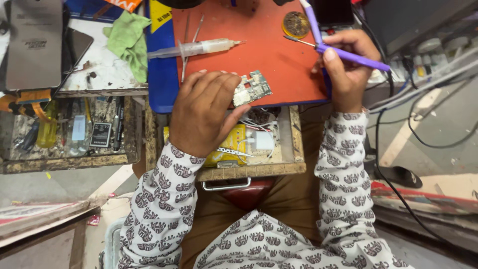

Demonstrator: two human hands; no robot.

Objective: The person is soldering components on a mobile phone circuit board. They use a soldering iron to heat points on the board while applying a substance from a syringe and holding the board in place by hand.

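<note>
**Circuit board pinned on the orange mat**

Small green-and-silver circuit board [252, 87] lies near the front edge of the orange rubber work mat [264, 50], which sits on a blue tray [162, 79] on the desk [107, 69]. The left hand [204, 112] rests over the board's left side, its fingers [226, 82] curled down together and pressing on the board to hold it against the mat, the thumb stretched out below it.

The right hand [348, 67] is raised just to the right of the mat, well apart from the board. Its fingers pinch a slim purple-handled soldering iron [343, 54] like a pen, with the thin metal tip [298, 41] pointing left over the mat, near a round tin of brass-coloured cleaning wool [296, 24].

Behind the board, a clear plastic syringe [199, 48] lies crosswise on the mat, with steel tweezers [189, 45] crossing beneath it. A crumpled green cloth [128, 42] lies to the left. Under the mat, an open wooden drawer [249, 169] holds a yellow packet [231, 144] and a white charger block [261, 139].
</note>
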